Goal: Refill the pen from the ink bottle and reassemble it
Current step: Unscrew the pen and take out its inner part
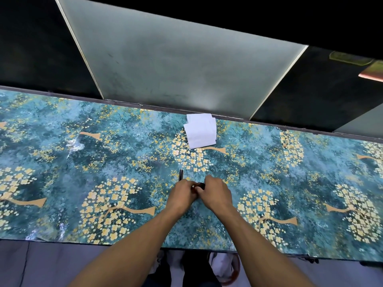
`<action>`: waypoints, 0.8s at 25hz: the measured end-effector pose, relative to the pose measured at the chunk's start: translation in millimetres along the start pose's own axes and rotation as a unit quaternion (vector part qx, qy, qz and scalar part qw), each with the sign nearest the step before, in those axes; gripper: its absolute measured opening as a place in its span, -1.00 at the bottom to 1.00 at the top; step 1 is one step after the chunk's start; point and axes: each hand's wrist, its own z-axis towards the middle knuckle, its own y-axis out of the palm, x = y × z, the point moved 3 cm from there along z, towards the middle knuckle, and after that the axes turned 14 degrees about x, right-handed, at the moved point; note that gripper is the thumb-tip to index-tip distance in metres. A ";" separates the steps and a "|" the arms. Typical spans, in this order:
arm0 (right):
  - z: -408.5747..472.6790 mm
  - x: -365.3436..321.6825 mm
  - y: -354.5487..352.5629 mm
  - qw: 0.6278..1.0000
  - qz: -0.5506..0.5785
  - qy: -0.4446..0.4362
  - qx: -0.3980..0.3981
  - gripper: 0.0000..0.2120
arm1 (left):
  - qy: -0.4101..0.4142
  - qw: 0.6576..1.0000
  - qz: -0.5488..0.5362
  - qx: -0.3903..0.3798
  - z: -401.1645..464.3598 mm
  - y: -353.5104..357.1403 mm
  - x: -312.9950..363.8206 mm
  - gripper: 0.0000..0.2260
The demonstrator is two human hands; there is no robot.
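My two hands meet over the middle of the table. My left hand (184, 192) and my right hand (215, 191) both curl round a small dark object (200, 185), likely the ink bottle or its cap, mostly hidden by the fingers. A slim black pen (181, 175) lies on the table just beyond my left hand, pointing away from me. I cannot tell whether my left fingers touch its near end.
A stack of folded white paper tissues (200, 131) lies near the far edge of the table (62, 162), which has a teal cover with gold flower trees. A dark wall with a pale panel stands behind it. Shoes and floor show below the near edge.
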 end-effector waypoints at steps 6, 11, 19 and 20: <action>1.7 3.0 -2.5 0.998 0.041 -0.016 -0.051 -0.74 | 0.008 1.000 0.005 -0.001 0.5 0.4 -0.4 -0.72; 3.6 2.6 1.7 0.999 -0.004 0.029 -0.015 -0.51 | 0.000 1.000 -0.027 0.000 -0.1 0.0 -0.5 -0.75; 4.6 2.3 -1.9 0.994 0.068 -0.060 -0.056 -0.81 | 0.003 1.000 -0.007 -0.012 2.1 3.2 -3.2 -0.75; 5.0 2.7 -1.3 0.994 0.076 -0.051 -0.061 -0.79 | 0.006 1.000 -0.005 -0.012 2.1 3.1 -3.1 -0.74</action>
